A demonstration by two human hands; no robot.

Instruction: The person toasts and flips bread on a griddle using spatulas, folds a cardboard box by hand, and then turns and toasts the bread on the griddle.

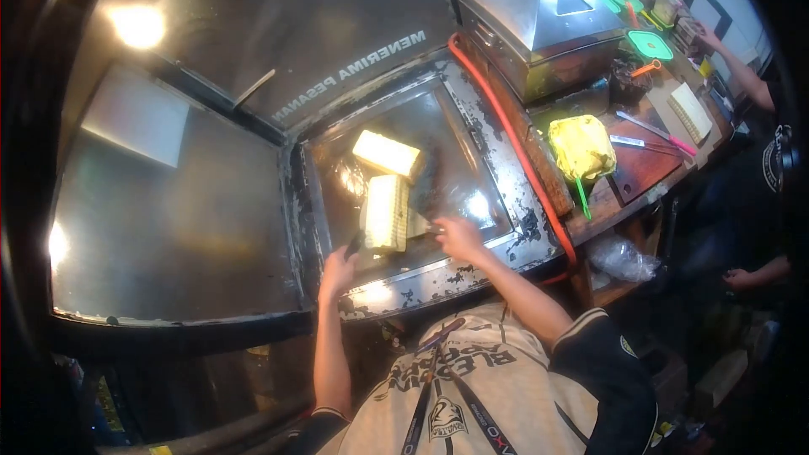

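Note:
Two pale yellow bread blocks rest on the metal griddle [459, 139]. The nearer bread block [387, 212] stands lengthwise in front of me, with ridged lines across its top. Behind it, the farther bread block [387, 154] lies at a slant. My left hand [338, 273] is closed around the dark handle of a spatula [356, 242], at the near block's left side. At its right side, my right hand [460, 241] grips another spatula [417, 223], whose metal blade shows beside the bread. Whether either blade reaches under the block is hidden.
A red hose [512, 131] runs along the griddle's right edge. On the side table stand a tub of yellow spread [581, 147] with a green-handled tool, a knife [645, 129] and a lidded metal box [539, 13]. At right, another person's hand [712, 36] reaches over the table.

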